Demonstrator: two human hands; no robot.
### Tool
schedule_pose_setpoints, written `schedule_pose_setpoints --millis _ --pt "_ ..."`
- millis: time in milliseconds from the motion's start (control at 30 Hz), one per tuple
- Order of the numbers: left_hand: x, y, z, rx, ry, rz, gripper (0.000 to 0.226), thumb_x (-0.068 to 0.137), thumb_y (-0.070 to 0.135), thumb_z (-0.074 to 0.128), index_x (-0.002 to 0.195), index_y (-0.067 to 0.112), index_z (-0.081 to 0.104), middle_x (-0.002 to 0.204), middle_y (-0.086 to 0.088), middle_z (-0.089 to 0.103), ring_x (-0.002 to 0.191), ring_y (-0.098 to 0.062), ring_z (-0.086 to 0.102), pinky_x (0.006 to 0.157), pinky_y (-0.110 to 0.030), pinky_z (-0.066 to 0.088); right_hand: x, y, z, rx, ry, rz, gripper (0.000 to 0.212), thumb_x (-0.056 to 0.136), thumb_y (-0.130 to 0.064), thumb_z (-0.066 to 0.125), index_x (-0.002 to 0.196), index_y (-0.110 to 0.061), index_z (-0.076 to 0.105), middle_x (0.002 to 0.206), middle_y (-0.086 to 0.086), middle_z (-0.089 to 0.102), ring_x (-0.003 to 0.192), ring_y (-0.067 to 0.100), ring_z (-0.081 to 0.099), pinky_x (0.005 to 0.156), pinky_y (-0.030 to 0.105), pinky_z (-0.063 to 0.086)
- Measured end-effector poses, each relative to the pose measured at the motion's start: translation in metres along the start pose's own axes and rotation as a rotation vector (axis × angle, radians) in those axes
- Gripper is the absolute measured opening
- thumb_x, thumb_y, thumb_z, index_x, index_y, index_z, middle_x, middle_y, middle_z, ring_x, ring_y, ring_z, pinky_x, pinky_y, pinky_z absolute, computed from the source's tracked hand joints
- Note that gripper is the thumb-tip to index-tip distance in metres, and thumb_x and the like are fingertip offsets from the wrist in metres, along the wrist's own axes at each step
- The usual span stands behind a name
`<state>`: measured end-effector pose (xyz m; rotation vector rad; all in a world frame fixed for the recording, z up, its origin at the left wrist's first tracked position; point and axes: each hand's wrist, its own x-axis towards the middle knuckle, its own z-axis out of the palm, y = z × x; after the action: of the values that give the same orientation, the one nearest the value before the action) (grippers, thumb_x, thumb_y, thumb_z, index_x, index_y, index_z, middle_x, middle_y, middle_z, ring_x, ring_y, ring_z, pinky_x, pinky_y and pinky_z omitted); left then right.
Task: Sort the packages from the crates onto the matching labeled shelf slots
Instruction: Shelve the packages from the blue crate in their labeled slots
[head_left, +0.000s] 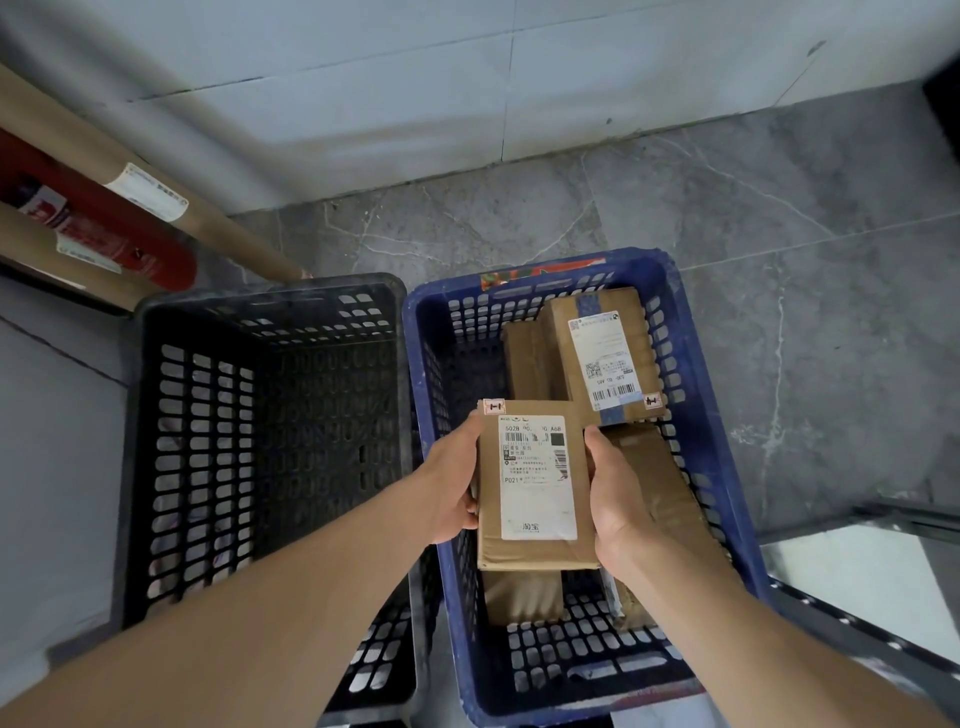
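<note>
While both hands, left (451, 486) and right (615, 499), gripped one box (535, 483), two crates, blue (711, 415) and black (140, 467), stood on grey tile floor (805, 249); four boxes remained in blue.

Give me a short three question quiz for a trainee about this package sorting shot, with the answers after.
1. True or false: both the left hand and the right hand grip the held package.
2. Which crate holds the remaining boxes? A) black crate B) blue crate
3. Fill in: the held package carries a white ____ on its top face.

Key: 1 true. 2 B. 3 shipping label.
</note>
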<state>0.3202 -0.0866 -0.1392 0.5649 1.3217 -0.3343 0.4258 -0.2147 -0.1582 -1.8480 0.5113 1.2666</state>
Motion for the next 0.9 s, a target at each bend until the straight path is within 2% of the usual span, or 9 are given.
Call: schedule_pose_setpoints --millis 100,200,300,400,500,600,733,833,900 --pt "0.002 -0.002 -0.002 0.006 -0.011 -0.021 0.059 0.098 0.069 0.033 0.116 0.027 0.07 0.116 -0.007 0.072 0.1 -0.027 0.063 0.09 -0.045 0.047 -0.003 0.001 0.004 -0.003 0.003 0.008 0.054 0.096 -0.07 0.042 0.128 -0.031 0.061 0.114 -0.001 0.076 0.104 0.026 0.073 0.082 0.044 0.057" --pt "-0.005 0.003 -0.002 0.02 -0.025 -0.031 0.058 0.095 0.075 0.03 0.105 0.033 0.069 0.122 -0.005 0.068 0.121 -0.033 0.056 0.111 -0.064 0.032 -0.011 -0.008 0.008 0.011 0.013 -0.001 0.047 0.102 -0.065 0.04 0.13 -0.031 0.058 0.115 0.0 0.075 0.104 0.027 0.072 0.075 0.04 0.055" --pt "-0.017 0.012 -0.001 0.028 -0.015 -0.025 0.061 0.094 0.077 0.027 0.104 0.034 0.069 0.124 -0.005 0.067 0.123 -0.034 0.055 0.112 -0.068 0.029 -0.023 -0.02 0.01 0.023 0.006 -0.019 0.043 0.104 -0.061 0.04 0.13 -0.031 0.055 0.118 -0.001 0.074 0.104 0.026 0.071 0.069 0.037 0.054" --pt "-0.037 0.027 0.001 0.028 -0.012 -0.004 0.063 0.094 0.078 0.027 0.104 0.031 0.069 0.122 -0.006 0.068 0.12 -0.034 0.056 0.11 -0.069 0.03 -0.039 -0.035 0.01 0.04 -0.007 -0.049 0.049 0.103 -0.063 0.04 0.135 -0.03 0.058 0.122 -0.001 0.074 0.107 0.027 0.072 0.072 0.037 0.058" --pt "-0.065 0.045 0.005 0.04 -0.021 0.022 0.062 0.093 0.078 0.026 0.103 0.032 0.066 0.121 -0.005 0.066 0.121 -0.033 0.055 0.111 -0.067 0.029 -0.062 -0.055 0.012 0.048 -0.019 -0.099 0.046 0.106 -0.059 0.037 0.137 -0.031 0.057 0.123 0.0 0.074 0.108 0.028 0.072 0.069 0.035 0.057" --pt "-0.098 0.066 0.008 0.039 -0.023 0.074 0.062 0.093 0.078 0.026 0.102 0.032 0.066 0.12 -0.005 0.067 0.12 -0.033 0.055 0.11 -0.067 0.03 -0.091 -0.08 0.014 0.059 -0.014 -0.152 0.046 0.106 -0.061 0.036 0.135 -0.033 0.059 0.123 -0.003 0.073 0.11 0.025 0.07 0.075 0.037 0.056" --pt "-0.15 0.095 0.011 0.047 -0.029 0.134 0.064 0.093 0.079 0.023 0.104 0.031 0.065 0.12 -0.006 0.068 0.12 -0.034 0.057 0.11 -0.066 0.032 -0.135 -0.116 0.016 0.084 -0.006 -0.234 0.042 0.108 -0.057 0.033 0.118 -0.034 0.067 0.115 -0.004 0.073 0.103 0.023 0.069 0.078 0.035 0.051" --pt "-0.193 0.115 0.011 0.088 -0.049 0.204 0.074 0.092 0.08 0.019 0.11 0.026 0.067 0.111 -0.01 0.071 0.116 -0.035 0.06 0.108 -0.063 0.036 -0.175 -0.143 0.018 0.11 0.003 -0.289 0.038 0.11 -0.049 0.035 0.102 -0.031 0.068 0.102 0.0 0.075 0.089 0.02 0.07 0.067 0.03 0.048" --pt "-0.221 0.126 0.011 0.108 -0.06 0.247 0.078 0.092 0.081 0.018 0.115 0.025 0.066 0.108 -0.018 0.071 0.114 -0.036 0.061 0.107 -0.062 0.037 -0.197 -0.158 0.017 0.138 0.012 -0.318 0.04 0.109 -0.049 0.039 0.105 -0.025 0.071 0.103 0.005 0.077 0.09 0.025 0.073 0.064 0.031 0.05"
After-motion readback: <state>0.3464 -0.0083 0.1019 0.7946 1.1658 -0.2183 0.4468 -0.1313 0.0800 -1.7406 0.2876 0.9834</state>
